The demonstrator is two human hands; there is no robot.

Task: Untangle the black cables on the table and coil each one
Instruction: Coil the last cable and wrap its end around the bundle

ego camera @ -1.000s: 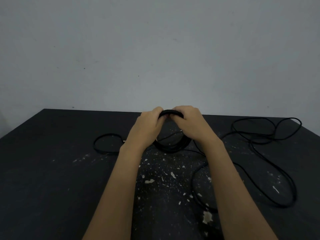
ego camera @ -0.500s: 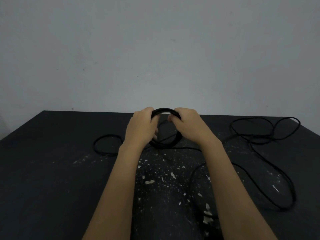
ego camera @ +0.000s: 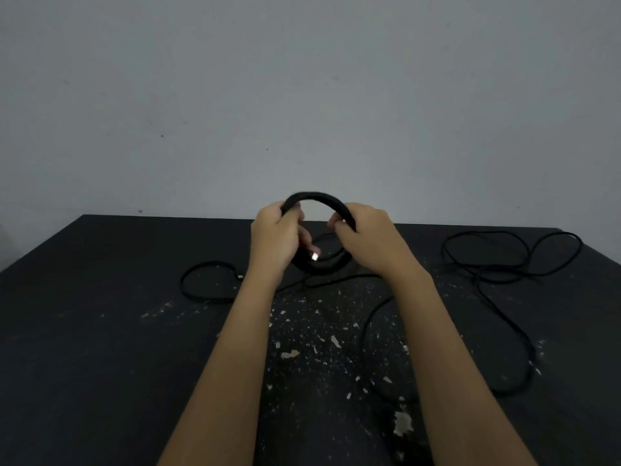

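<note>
Raised since a second ago: the coiled cable [ego camera: 316, 197], now upright, with its top arc showing against the grey wall [ego camera: 302, 95] above the tabletop's far edge. Both hands have spread apart along it.

1. Coiled cable: black, several turns bundled into one ring, centre of frame, held off the tabletop [ego camera: 100, 331]. The lower arc sits between the wrists, dark on dark.
2. Left hand [ego camera: 274, 237]: fingers curled round the ring's left side.
3. Right hand [ego camera: 369, 237]: fingers and thumb wrapped round the ring's right side.
4. Metal plug [ego camera: 315, 256]: small and bright, just below the left hand's fingers, inside the ring. It probably ends the coiled cable, but the dim view leaves that unsure.
5. Loose cable [ego camera: 510, 260]: black and uncoiled, sprawled over the right of the frame in wide overlapping loops. One strand runs under the right forearm toward lower centre.
6. Small loop [ego camera: 208, 280]: black, flat on the tabletop, left of the left wrist.
7. Pale flecks [ego camera: 289, 354]: scattered on the tabletop at lower centre, between the forearms.
</note>
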